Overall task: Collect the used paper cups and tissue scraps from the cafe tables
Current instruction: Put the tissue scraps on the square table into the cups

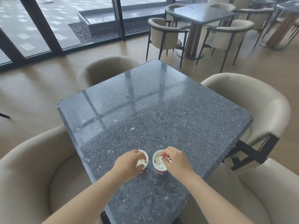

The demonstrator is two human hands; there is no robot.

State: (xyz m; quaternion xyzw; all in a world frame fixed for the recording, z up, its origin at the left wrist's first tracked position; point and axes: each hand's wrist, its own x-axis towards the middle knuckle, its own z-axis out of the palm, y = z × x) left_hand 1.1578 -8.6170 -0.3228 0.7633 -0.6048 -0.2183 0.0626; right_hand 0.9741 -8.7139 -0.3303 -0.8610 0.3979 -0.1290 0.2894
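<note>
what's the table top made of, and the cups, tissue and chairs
Table top: looks like polished stone, maybe granite or terrazzo; dark grey, pale flecks, glossy window reflections.
Left cup and right cup: likely paper; thin white rims, red outside.
Tissue: thin crumpled white paper.
Chairs: smooth beige upholstery, maybe faux leather; dark metal-looking frame.

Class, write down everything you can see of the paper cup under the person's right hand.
The paper cup is small and round, white inside, with a dark red band low on its outer wall. It stands upright near the closer edge of the speckled dark stone table, beside a second cup but apart from it. Crumpled white tissue fills it. The right hand pinches tissue at its rim; whether the fingers touch the cup itself cannot be told.
</note>
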